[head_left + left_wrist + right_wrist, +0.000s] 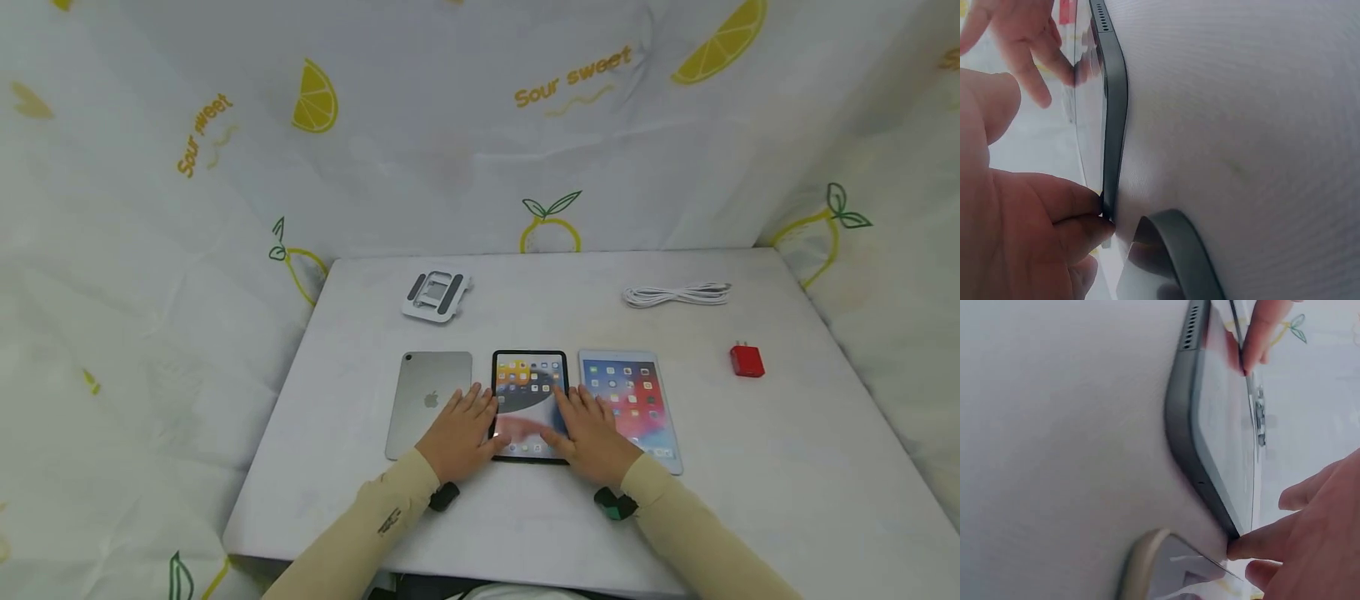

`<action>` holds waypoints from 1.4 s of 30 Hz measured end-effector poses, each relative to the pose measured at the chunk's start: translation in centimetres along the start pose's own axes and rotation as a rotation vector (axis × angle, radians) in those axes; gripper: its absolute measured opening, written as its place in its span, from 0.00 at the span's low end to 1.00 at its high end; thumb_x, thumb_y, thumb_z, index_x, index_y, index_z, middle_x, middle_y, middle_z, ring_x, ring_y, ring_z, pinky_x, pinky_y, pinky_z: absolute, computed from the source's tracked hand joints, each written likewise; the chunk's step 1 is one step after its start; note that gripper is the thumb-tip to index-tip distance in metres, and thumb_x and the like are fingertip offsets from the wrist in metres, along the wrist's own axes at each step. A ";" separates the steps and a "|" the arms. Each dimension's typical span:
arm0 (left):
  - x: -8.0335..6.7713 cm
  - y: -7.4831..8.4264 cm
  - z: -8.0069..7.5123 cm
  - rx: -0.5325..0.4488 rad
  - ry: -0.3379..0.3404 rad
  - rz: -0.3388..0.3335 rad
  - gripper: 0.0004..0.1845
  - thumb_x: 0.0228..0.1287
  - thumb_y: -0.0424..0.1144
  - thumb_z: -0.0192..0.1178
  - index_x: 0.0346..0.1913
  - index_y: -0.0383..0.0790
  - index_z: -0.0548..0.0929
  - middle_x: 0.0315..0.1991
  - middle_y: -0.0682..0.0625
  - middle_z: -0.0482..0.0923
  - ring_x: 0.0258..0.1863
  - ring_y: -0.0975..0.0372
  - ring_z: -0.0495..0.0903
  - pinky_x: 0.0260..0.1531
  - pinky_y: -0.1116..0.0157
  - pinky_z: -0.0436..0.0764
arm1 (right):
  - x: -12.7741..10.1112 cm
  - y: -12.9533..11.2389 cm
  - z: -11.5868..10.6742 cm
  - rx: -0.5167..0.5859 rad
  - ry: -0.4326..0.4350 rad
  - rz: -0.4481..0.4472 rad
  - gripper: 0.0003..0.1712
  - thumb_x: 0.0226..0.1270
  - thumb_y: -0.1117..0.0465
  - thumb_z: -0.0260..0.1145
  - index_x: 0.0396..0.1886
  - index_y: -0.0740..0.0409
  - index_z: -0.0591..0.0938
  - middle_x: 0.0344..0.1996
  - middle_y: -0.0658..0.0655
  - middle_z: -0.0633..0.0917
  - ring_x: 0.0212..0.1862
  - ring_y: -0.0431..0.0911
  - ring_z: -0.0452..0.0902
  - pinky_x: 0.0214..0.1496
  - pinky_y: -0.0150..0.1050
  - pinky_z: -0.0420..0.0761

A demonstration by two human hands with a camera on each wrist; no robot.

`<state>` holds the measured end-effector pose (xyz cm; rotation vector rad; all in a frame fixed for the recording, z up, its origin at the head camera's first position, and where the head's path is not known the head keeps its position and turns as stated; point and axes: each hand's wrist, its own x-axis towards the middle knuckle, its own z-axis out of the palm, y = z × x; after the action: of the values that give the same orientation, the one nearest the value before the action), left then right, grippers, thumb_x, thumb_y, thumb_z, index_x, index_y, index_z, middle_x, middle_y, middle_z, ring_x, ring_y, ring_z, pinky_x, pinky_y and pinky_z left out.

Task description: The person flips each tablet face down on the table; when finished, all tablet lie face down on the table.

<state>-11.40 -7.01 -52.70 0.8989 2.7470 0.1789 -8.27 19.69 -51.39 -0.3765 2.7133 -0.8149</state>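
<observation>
Three tablets lie side by side on the white table in the head view. The middle one is a black-rimmed tablet (530,408) with its screen lit. My left hand (461,433) touches its left edge with fingers extended, overlapping a corner of the grey tablet (417,396), which lies back up. At the opposite edge, the fingertips of my right hand (597,440) touch the same middle tablet. That hand partly covers the white-rimmed tablet (633,392), whose screen is on. Both wrist views show fingertips against the middle tablet's side (1116,106), which sits flat.
A folded white-and-grey stand (435,296) lies at the back left of the table (540,533). Toward the back right is a coiled white cable (677,295), with a red plug adapter (747,361) nearer the right side. Lemon-printed cloth hangs behind.
</observation>
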 end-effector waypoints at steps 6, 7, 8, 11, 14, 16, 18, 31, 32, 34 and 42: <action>-0.2 0.0 -0.7 -0.021 -0.012 0.013 0.41 0.84 0.64 0.44 0.82 0.33 0.64 0.83 0.41 0.59 0.84 0.48 0.50 0.82 0.49 0.49 | 0.2 -0.2 -1.0 0.160 -0.066 0.039 0.57 0.77 0.31 0.62 0.88 0.62 0.52 0.82 0.74 0.55 0.82 0.73 0.41 0.73 0.81 0.49; -0.3 0.0 -0.8 -0.027 -0.019 0.012 0.41 0.84 0.63 0.45 0.82 0.33 0.64 0.83 0.41 0.59 0.84 0.48 0.50 0.82 0.49 0.49 | 0.3 -0.3 -1.2 0.185 -0.066 0.042 0.57 0.76 0.32 0.63 0.88 0.61 0.53 0.82 0.74 0.56 0.82 0.74 0.43 0.72 0.81 0.52; -0.4 0.0 -1.0 -0.032 -0.025 0.009 0.41 0.84 0.63 0.46 0.82 0.33 0.64 0.83 0.40 0.59 0.84 0.48 0.50 0.82 0.49 0.49 | 0.3 -0.3 -1.3 0.211 -0.064 0.047 0.57 0.76 0.33 0.64 0.87 0.60 0.54 0.82 0.74 0.56 0.82 0.74 0.44 0.71 0.82 0.53; -0.6 0.1 -1.3 -0.036 -0.029 0.000 0.40 0.84 0.62 0.47 0.82 0.33 0.65 0.82 0.40 0.60 0.84 0.48 0.50 0.82 0.50 0.50 | 0.6 -0.6 -1.5 0.271 -0.047 0.058 0.55 0.76 0.35 0.66 0.87 0.59 0.55 0.81 0.73 0.58 0.81 0.74 0.49 0.70 0.80 0.59; -0.7 0.0 -1.3 -0.019 -0.026 -0.011 0.40 0.84 0.62 0.46 0.82 0.33 0.65 0.82 0.40 0.60 0.84 0.48 0.50 0.82 0.50 0.50 | 0.6 -1.0 -1.7 0.340 -0.028 0.078 0.52 0.77 0.37 0.66 0.87 0.56 0.56 0.82 0.72 0.57 0.81 0.74 0.50 0.71 0.79 0.60; -0.7 -0.1 -1.4 -0.014 -0.015 -0.020 0.40 0.84 0.63 0.47 0.81 0.33 0.66 0.81 0.39 0.62 0.84 0.48 0.51 0.81 0.50 0.51 | 0.5 -1.5 -2.1 0.387 -0.016 0.081 0.51 0.78 0.37 0.66 0.88 0.53 0.55 0.83 0.71 0.55 0.80 0.75 0.50 0.70 0.79 0.61; -0.7 -0.1 -1.5 -0.007 -0.015 -0.036 0.41 0.84 0.64 0.46 0.81 0.33 0.67 0.81 0.40 0.62 0.84 0.48 0.51 0.81 0.48 0.50 | 0.4 -2.1 -2.5 0.435 -0.005 0.079 0.50 0.78 0.37 0.66 0.88 0.51 0.55 0.83 0.70 0.55 0.80 0.75 0.51 0.69 0.79 0.63; -0.6 0.2 -2.9 -0.334 0.166 0.064 0.36 0.88 0.59 0.39 0.81 0.37 0.68 0.79 0.46 0.68 0.81 0.52 0.61 0.78 0.38 0.54 | 0.1 -6.8 -3.2 0.824 -0.078 -0.209 0.45 0.85 0.53 0.59 0.89 0.53 0.46 0.85 0.66 0.52 0.78 0.73 0.60 0.70 0.67 0.71; -0.7 0.1 -3.2 -0.369 0.212 0.090 0.35 0.88 0.58 0.40 0.81 0.36 0.68 0.79 0.45 0.68 0.80 0.52 0.63 0.78 0.39 0.57 | 0.2 -6.9 -3.0 0.813 -0.083 -0.213 0.45 0.86 0.53 0.58 0.89 0.52 0.46 0.85 0.65 0.52 0.78 0.72 0.60 0.70 0.67 0.72; -0.9 -0.2 -3.6 -0.455 0.289 0.144 0.34 0.88 0.56 0.44 0.82 0.36 0.66 0.79 0.45 0.68 0.78 0.53 0.66 0.77 0.43 0.62 | 0.4 -7.1 -2.6 0.779 -0.083 -0.225 0.44 0.86 0.53 0.57 0.90 0.51 0.46 0.85 0.62 0.53 0.79 0.69 0.59 0.71 0.68 0.71; -2.5 -2.3 -4.1 -0.613 0.427 0.175 0.32 0.86 0.47 0.53 0.82 0.35 0.64 0.81 0.45 0.64 0.78 0.54 0.66 0.75 0.48 0.67 | 1.5 -6.8 -0.6 0.639 -0.120 -0.217 0.42 0.89 0.46 0.52 0.89 0.54 0.48 0.86 0.60 0.52 0.85 0.59 0.46 0.80 0.67 0.54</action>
<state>-11.87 -10.51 -48.73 0.9923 2.6744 1.2940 -8.71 14.03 -47.38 -0.5456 2.1661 -1.5877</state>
